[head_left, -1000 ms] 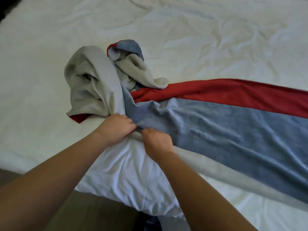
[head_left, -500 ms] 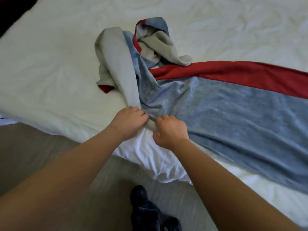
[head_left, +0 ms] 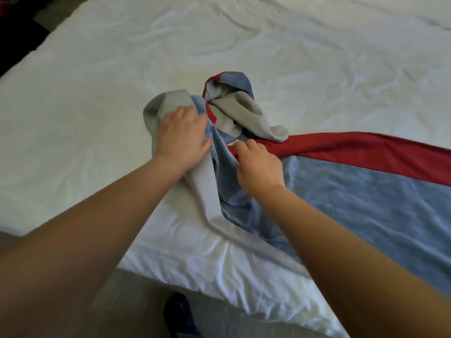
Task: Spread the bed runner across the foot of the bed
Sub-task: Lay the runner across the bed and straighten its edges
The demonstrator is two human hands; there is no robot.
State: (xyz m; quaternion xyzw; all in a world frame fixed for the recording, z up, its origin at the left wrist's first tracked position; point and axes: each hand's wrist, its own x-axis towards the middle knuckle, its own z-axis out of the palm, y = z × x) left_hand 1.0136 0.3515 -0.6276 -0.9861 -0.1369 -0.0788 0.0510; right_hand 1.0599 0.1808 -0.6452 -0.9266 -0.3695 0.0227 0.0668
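Note:
The bed runner has red, blue and grey stripes and lies flat across the white bed toward the right. Its left end is bunched in a twisted heap near the middle of the bed. My left hand lies on the grey fold at the heap's left side, fingers curled over into the cloth. My right hand is just right of it, its fingertips pinching the fabric where the red stripe meets the blue. A grey edge of the runner trails down toward the bed's near edge.
The bed's near corner hangs over a pale floor. A foot in a dark sock stands below it. Dark furniture fills the top left beyond the mattress edge. Wrinkled white sheet stretches left and beyond the heap.
Both hands have left the runner's near edge and moved forward up the cloth to the bunched heap. The grey fold is now flatter under my left hand.

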